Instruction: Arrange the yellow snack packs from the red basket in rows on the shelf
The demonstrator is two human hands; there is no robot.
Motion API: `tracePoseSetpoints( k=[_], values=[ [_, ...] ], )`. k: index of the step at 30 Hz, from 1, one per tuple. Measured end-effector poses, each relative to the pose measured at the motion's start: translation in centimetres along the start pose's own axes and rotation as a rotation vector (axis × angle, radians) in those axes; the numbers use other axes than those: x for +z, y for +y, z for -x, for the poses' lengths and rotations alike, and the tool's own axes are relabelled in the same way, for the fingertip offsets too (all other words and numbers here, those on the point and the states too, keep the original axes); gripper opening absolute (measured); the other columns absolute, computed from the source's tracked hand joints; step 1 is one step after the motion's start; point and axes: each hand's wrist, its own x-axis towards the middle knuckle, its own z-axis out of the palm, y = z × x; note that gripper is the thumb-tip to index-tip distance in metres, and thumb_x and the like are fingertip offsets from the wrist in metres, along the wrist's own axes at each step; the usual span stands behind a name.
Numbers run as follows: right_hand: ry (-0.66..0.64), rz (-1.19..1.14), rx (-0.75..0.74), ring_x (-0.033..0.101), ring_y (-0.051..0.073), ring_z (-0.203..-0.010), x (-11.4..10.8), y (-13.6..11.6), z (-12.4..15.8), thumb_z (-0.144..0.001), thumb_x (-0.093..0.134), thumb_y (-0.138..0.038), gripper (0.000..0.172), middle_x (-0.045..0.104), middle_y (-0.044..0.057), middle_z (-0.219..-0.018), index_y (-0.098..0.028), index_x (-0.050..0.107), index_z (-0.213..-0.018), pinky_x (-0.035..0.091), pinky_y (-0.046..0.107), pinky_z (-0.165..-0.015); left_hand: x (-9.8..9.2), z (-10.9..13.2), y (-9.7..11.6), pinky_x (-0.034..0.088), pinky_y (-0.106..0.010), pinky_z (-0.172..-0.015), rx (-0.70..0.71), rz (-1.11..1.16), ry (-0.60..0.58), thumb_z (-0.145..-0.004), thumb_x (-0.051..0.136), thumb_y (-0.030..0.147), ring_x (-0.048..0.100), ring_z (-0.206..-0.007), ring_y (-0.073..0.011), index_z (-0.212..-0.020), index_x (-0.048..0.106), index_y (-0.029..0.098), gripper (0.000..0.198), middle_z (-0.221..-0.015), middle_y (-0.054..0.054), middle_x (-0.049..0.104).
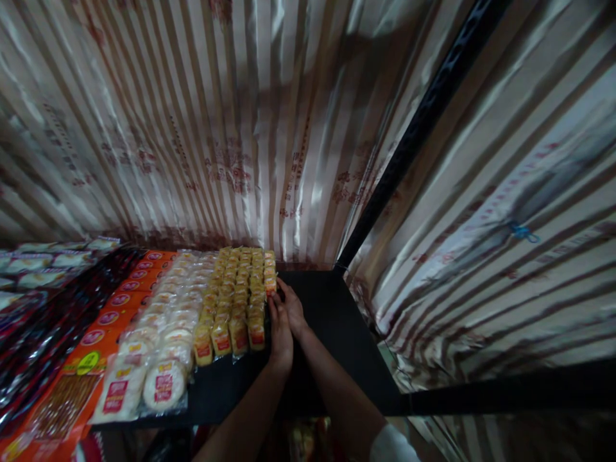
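Striped sheeting behind black shelf. Left hand and right hand, fingers loosely bent, at front of short outermost packet row; grip closure unclear. Apparently row-filling; next calls for square alignment.

The left hand and right hand are close together at the small yellow packs on a black shelf, with white packs, then orange packs, lined up further left.

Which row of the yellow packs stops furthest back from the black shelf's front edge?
The rightmost row, with the left hand and right hand at its near end. The other yellow rows extend closer to the shelf's front edge.
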Motion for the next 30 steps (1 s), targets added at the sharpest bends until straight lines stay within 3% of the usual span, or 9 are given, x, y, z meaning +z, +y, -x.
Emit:
tracePoseSetpoints(
  k=[9,12,15,22,27,30],
  values=[
    [0.162,-0.104,0.076,0.061,0.021,-0.099,-0.3,0.5,1.0,-0.076,0.051,-0.028,0.046,0.063,0.012,-0.114,-0.015,0.058,-0.119,0.048,0.037,-0.092,0.1,0.9,1.3,0.008,-0.029,-0.117,-0.039,-0.050,0.019,-0.093,0.027,0.025,0.011,-0.141,-0.0115,-0.144,0.020,0.011,0.053,-0.154,-0.007,0.015],
    [0.234,-0.131,0.091,0.060,0.022,-0.103,-0.8,0.2,2.3,-0.077,0.050,-0.029,0.041,0.063,0.013,-0.115,-0.015,0.060,-0.114,0.046,0.039,-0.094,0.1,2.2,1.3,0.009,-0.027,-0.117,0.017,-0.017,-0.020,-0.093,0.026,0.026,0.010,-0.142,-0.0112,-0.144,0.022,0.011,0.053,-0.155,-0.006,0.013],
    [0.266,-0.158,0.141,0.059,0.022,-0.106,-1.4,-0.2,4.5,-0.078,0.049,-0.033,0.039,0.063,0.012,-0.115,-0.017,0.061,-0.111,0.045,0.039,-0.096,-0.1,4.6,0.8,0.019,-0.027,-0.115,-0.007,-0.001,-0.077,-0.093,0.027,0.027,0.023,-0.139,-0.0130,-0.143,0.027,0.012,0.052,-0.152,-0.007,0.024],
    [0.210,-0.212,0.131,0.061,0.020,-0.091,-2.4,-1.5,13.3,-0.081,0.044,-0.035,0.038,0.062,0.010,-0.111,-0.018,0.059,-0.111,0.049,0.036,-0.085,-2.6,12.6,-1.6,0.029,-0.027,-0.110,-0.034,-0.027,-0.099,-0.090,0.031,0.031,0.039,-0.132,-0.0177,-0.135,0.042,0.010,0.050,-0.143,-0.010,0.043],
    [0.168,-0.194,0.135,0.061,0.019,-0.088,-2.2,-2.3,21.1,-0.083,0.041,-0.031,0.032,0.065,0.008,-0.105,-0.021,0.062,-0.105,0.049,0.035,-0.085,-6.3,18.7,-4.2,0.030,-0.030,-0.111,-0.051,-0.059,-0.140,-0.087,0.035,0.033,0.042,-0.130,-0.0189,-0.130,0.049,0.012,0.050,-0.140,-0.010,0.046],
    [0.086,-0.130,0.197,0.062,0.021,-0.092,-1.2,-1.8,25.4,-0.082,0.041,-0.030,0.031,0.067,0.008,-0.101,-0.022,0.065,-0.099,0.050,0.037,-0.086,-8.9,21.0,-6.3,0.031,-0.033,-0.110,-0.105,-0.129,-0.187,-0.084,0.040,0.032,0.045,-0.128,-0.0203,-0.127,0.051,0.012,0.049,-0.138,-0.011,0.049]
  ],
)
